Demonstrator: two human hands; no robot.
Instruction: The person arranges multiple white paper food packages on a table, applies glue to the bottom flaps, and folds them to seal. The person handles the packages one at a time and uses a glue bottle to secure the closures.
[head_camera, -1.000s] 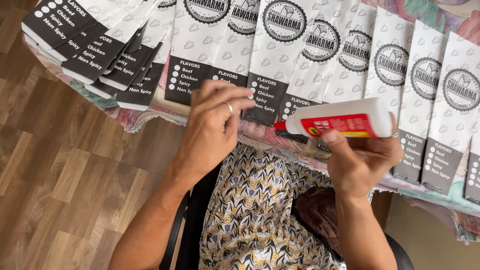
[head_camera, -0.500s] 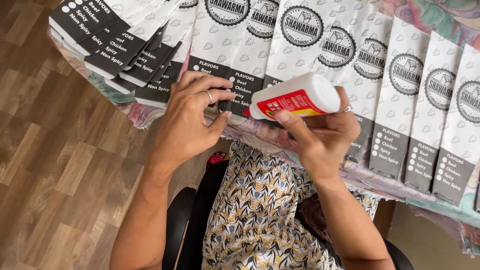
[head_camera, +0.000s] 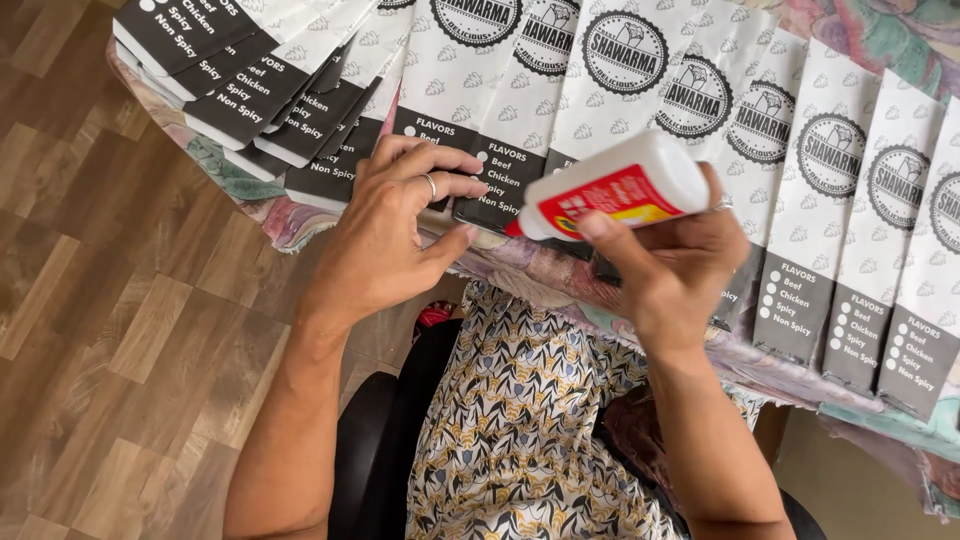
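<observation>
My right hand (head_camera: 680, 265) grips a white glue bottle (head_camera: 615, 187) with a red label, held sideways with its nozzle pointing left at the table's near edge. My left hand (head_camera: 395, 235), a ring on one finger, rests with spread fingers on the dark bottom flap of a white and black printed paper bag (head_camera: 455, 85). Its fingertips sit just left of the bottle's tip. Many such flat bags (head_camera: 800, 170) lie overlapped in a row across the table.
More printed bags are stacked at the upper left (head_camera: 235, 60). A floral tablecloth (head_camera: 285, 220) hangs over the table's edge. Below are my patterned clothing (head_camera: 520, 430), a black chair seat (head_camera: 375, 450) and a wooden floor (head_camera: 110, 310).
The glue bottle has moved left along the row of bags toward my left hand, which has shifted left and now presses a bag flap.
</observation>
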